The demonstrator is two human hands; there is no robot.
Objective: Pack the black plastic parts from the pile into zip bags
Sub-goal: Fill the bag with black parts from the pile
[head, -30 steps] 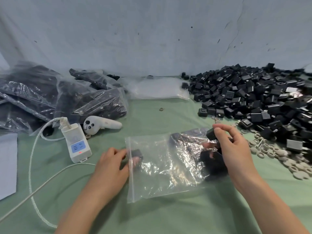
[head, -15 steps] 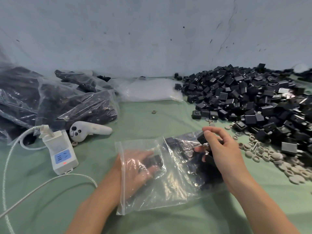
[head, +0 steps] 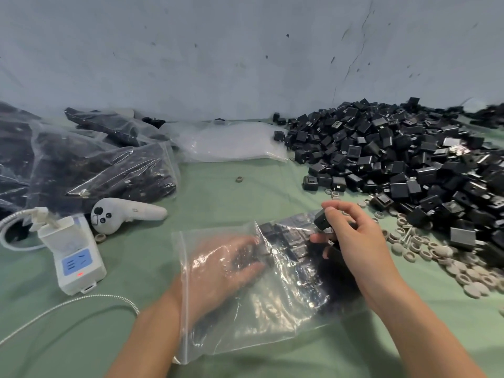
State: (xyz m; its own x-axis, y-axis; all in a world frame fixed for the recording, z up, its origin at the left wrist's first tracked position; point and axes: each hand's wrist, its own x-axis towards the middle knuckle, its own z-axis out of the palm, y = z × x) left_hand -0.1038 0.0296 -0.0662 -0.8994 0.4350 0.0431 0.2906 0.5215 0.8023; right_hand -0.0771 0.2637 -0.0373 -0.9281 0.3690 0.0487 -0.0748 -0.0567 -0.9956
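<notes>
Black part (head: 321, 221) is pinched between thumb and forefinger of right hand (head: 357, 241); grip of left hand (head: 226, 268), blurred inside zip bag (head: 245, 326), cannot be told.

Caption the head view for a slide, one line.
Left hand inside a clear zip bag on the green table; right hand grips black plastic parts beside the pile.

no words, brand names or numbers can be read anywhere in the view. the white plastic box with a cable (head: 73, 257), standing on the green table (head: 218, 200), carries a blue panel with a few short white marks, too small to make out as letters or signs, and a small red light just below the panel. the white handheld controller (head: 122, 216) beside it bears only dark round buttons.
</notes>
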